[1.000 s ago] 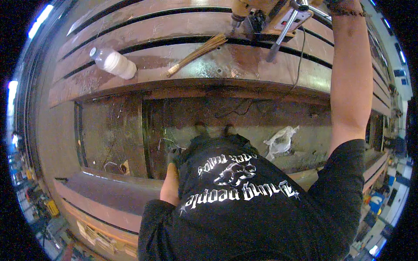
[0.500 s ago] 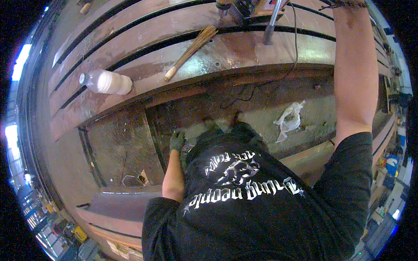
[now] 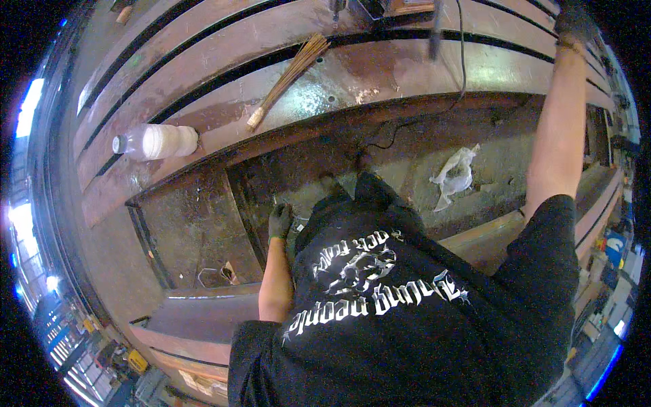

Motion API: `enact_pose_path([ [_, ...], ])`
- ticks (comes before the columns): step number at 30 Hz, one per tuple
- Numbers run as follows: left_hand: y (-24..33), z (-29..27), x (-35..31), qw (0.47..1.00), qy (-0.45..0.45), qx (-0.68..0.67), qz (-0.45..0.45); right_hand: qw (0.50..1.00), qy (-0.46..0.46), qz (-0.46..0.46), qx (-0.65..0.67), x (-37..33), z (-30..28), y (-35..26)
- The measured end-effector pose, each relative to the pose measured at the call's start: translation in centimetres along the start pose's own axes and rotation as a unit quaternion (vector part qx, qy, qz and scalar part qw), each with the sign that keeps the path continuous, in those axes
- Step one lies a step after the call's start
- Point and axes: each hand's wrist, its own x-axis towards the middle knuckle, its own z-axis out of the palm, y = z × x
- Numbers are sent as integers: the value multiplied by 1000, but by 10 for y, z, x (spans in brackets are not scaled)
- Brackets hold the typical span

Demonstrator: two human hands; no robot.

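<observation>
A brush [image 3: 288, 78] and a bottle [image 3: 157, 142] are laid on the rusty steel beam [image 3: 407, 74]. Below the beam, the gloved left hand [image 3: 279, 221] is hung loosely, nothing gripped. The right hand [image 3: 573, 24] is raised beyond the beam; its grip cannot be told.

Open steel beam [image 3: 380, 74] between brush [image 3: 288, 78] and cable [image 3: 456, 74] (bottle [image 3: 157, 142] well left).

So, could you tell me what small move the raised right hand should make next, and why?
Probably bring the gloved right hand left along the rusty steel beam toward the dark power tool at the top edge. The hand is at the beam's far end, apart from the tool, while the gloved left hand hangs low, holding nothing visible.
</observation>
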Motion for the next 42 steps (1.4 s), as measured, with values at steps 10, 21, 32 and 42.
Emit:
enact_pose_path([
  [10, 216, -7, -49, 903, 223, 131, 343, 906, -43, 120, 404, -194, 195, -109],
  [21, 499, 37, 26, 703, 339, 385, 493, 657, -115, 382, 640, -213, 126, -186],
  [32, 507, 67, 66, 775, 356, 328, 406, 613, -48, 425, 664, -193, 137, -157],
  [42, 503, 20, 50, 747, 384, 347, 417, 355, 40, 477, 803, -116, 130, -106],
])
